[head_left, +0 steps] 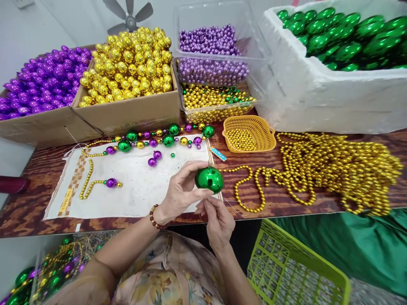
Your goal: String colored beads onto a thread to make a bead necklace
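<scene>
A large shiny green bead (210,180) is gripped between the thumb and fingers of my left hand (180,188), above the right edge of a white cloth (127,203). Just below the bead, my right hand (218,220) pinches a thin pale thread, its fingertips close to my left thumb. Loose purple beads (152,162) and a small green bead (173,155) lie on the cloth. A short gold strand with a purple bead (111,183) rests at its left. Along the cloth's back edge run strung green, purple and gold beads (168,141).
Behind stand boxes of purple beads (47,80) and gold beads (130,63), clear plastic tubs (219,106), and a foam box (330,101) of green beads. An orange basket (267,142) and piled gold bead chains (343,169) sit right. A green crate (299,262) is below.
</scene>
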Motion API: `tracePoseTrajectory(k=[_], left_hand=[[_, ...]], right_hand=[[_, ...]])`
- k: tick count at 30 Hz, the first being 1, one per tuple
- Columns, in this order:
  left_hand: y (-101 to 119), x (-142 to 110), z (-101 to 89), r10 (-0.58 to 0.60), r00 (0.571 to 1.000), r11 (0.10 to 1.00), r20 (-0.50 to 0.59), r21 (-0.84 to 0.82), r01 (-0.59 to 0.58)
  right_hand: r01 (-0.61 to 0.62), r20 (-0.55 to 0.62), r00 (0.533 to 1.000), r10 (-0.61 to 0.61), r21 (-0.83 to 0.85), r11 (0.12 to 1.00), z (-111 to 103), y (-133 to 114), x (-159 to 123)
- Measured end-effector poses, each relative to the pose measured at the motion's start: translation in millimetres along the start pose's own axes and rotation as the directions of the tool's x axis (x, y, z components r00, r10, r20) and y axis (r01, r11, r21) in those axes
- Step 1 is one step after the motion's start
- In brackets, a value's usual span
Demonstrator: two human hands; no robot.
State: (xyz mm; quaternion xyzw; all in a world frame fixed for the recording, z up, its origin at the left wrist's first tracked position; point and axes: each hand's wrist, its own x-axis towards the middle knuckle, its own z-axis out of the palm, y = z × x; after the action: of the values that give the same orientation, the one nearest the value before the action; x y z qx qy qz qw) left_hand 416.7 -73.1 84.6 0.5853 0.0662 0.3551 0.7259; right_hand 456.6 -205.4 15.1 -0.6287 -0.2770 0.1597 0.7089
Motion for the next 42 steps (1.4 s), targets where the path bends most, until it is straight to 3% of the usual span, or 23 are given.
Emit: tracePoseTrajectory(k=[3,9,12,15,17,20,22,23,25,28,31,35,37,38,42], left_hand=[[-3,-5,0.7,-0.068,0.998,0.998,-0.014,0.016,0.068],[-18,-6,-2.1,-0.144,0.985,0.985,-0.09,0.087,0.152],[-26,-11,-9.6,-0.15,0.989,0.973,-0.015,0.176,0.15],[-29,-11,-33.1,-0.094,0.991,0.895,0.09,0.444,0.044],[-28,-4,-58.6,-0.074,0.996,0.724,0.055,0.69,0.016],[-29,16,-98.0,-0.117,0.989,0.266,-0.089,0.957,0.118],[-33,30,-115.6,-0.193,0.977,-0.01,-0.092,0.996,0.092],[-36,36,-120.9,-0.238,0.969,-0.099,-0.062,0.994,0.039],[-43,44,-125.9,-0.311,0.95,-0.19,0.015,0.979,-0.077],[-52,50,-126.0,-0.364,0.93,-0.237,0.048,0.961,-0.142],[-52,51,-122.6,-0.321,0.947,-0.195,0.011,0.978,-0.077],[-40,40,-111.5,-0.17,0.985,0.129,-0.025,0.99,0.048],[-36,30,-105.0,-0.166,0.986,0.202,-0.025,0.978,0.059],[-37,24,-102.6,-0.182,0.983,0.175,-0.017,0.983,0.05],[-46,11,-104.5,-0.257,0.966,-0.075,-0.017,0.997,-0.003]], right_hand=[[-0.053,-0.002,0.999,0.053,-0.005,0.999,-1,-9,9],[-0.159,0.147,0.976,0.158,-0.006,0.987,-4,-12,24],[-0.213,0.056,0.976,0.211,0.035,0.976,-4,-2,29],[-0.262,-0.012,0.964,0.264,0.093,0.961,-6,12,34],[-0.292,-0.003,0.956,0.294,0.124,0.948,-8,19,37],[-0.309,0.013,0.951,0.309,0.113,0.944,-8,26,37],[-0.315,0.031,0.949,0.314,0.084,0.945,-5,28,35],[-0.322,0.045,0.947,0.319,0.072,0.944,-3,28,34],[-0.338,0.067,0.94,0.334,0.059,0.939,0,29,31],[-0.369,0.082,0.928,0.364,0.063,0.927,0,30,26],[-0.39,0.081,0.919,0.385,0.058,0.919,-4,31,23],[-0.381,0.081,0.923,0.377,0.046,0.923,-7,30,23],[-0.38,0.085,0.923,0.376,0.051,0.923,-7,31,23],[-0.38,0.082,0.923,0.375,0.052,0.924,-6,31,23],[-0.365,0.082,0.929,0.361,0.036,0.93,-4,29,17]])
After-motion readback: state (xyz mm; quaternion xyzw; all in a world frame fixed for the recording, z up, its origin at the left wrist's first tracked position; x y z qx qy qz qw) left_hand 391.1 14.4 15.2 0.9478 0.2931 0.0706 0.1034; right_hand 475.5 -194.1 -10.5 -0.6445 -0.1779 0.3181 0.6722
